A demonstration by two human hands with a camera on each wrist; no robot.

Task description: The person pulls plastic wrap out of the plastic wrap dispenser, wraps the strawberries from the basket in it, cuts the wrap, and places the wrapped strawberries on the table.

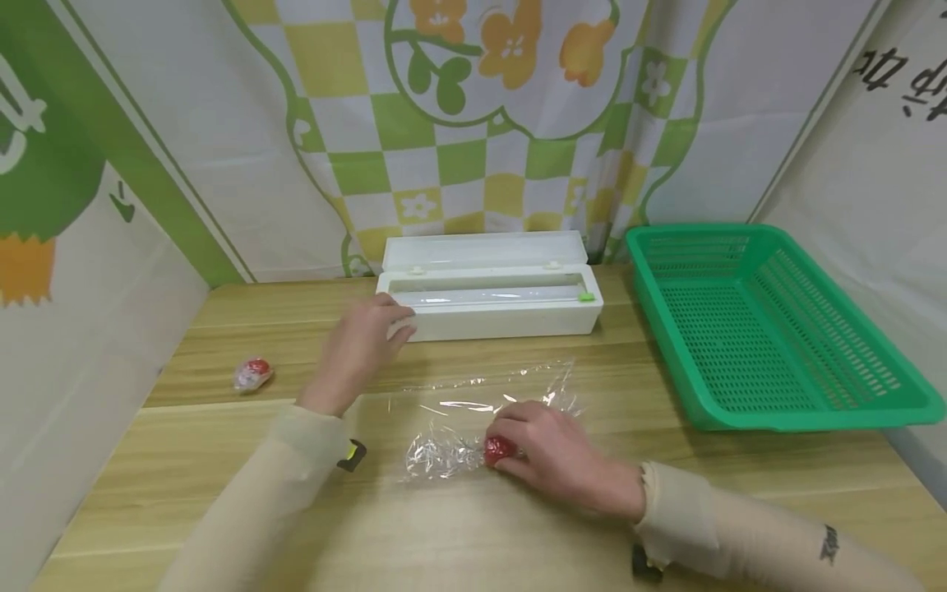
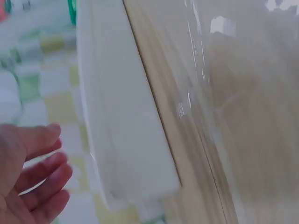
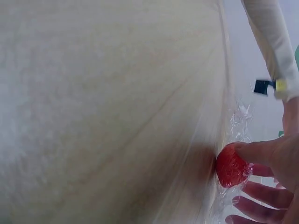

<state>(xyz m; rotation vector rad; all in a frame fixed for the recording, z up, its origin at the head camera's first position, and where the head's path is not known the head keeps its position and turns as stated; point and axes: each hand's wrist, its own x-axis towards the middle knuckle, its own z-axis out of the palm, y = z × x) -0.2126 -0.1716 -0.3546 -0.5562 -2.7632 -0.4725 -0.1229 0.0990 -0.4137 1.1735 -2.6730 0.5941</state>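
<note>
My right hand point(image 1: 555, 460) holds a small red round thing point(image 1: 499, 450) between thumb and fingers, low over the table. In the right wrist view, the thumb presses on the red round thing point(image 3: 232, 165), which has clear film about it. A crumpled sheet of cling film point(image 1: 441, 454) spreads from it to the left and behind. At the left end of a white cling film dispenser point(image 1: 503, 321), whose lid stands raised, is my left hand point(image 1: 360, 345). In the left wrist view, the left hand point(image 2: 35, 175) has loosely bent fingers with nothing between them, apart from the dispenser.
Another red round thing in film point(image 1: 253, 374) lies at the table's left. A green plastic basket point(image 1: 740, 345) stands on the right. A green slider point(image 1: 586, 297) sits on the dispenser's right end. Patterned cloth point(image 1: 459, 156) hangs behind the wooden table point(image 1: 414, 543).
</note>
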